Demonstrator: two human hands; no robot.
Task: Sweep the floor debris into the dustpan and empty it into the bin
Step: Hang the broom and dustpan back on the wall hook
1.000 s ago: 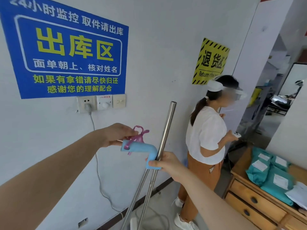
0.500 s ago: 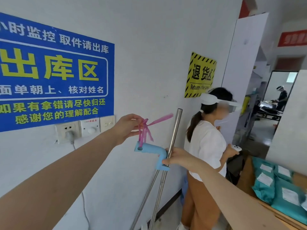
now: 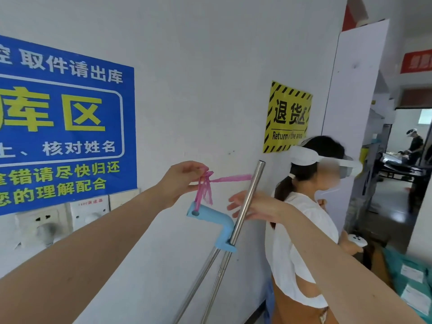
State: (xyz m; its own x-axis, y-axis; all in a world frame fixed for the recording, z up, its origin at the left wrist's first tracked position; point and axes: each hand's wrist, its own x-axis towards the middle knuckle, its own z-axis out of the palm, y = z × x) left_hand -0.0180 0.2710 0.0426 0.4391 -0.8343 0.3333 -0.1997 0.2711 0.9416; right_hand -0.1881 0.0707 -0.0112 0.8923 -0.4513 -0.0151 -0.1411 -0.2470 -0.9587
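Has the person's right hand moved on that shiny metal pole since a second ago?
Yes. The right hand has slid up the shiny metal pole, from the light blue plastic handle to well above it, fingers now loosened.

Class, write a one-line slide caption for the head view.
Left hand pinches a pink string tied to the blue handle; right hand is open beside the pole.

The long pole [image 3: 245, 206] at centre frame is bare metal, smooth and brightly polished, as is the thinner tube [image 3: 198, 284] below it. The bent handle [image 3: 215, 224] clipped to it is matt light-blue plastic. A pink strip [image 3: 205, 188] tied through it looks like thin crinkled plastic film. The wall [image 3: 198, 78] is matt white paint; the blue sign [image 3: 67, 127] at left is slightly glossy
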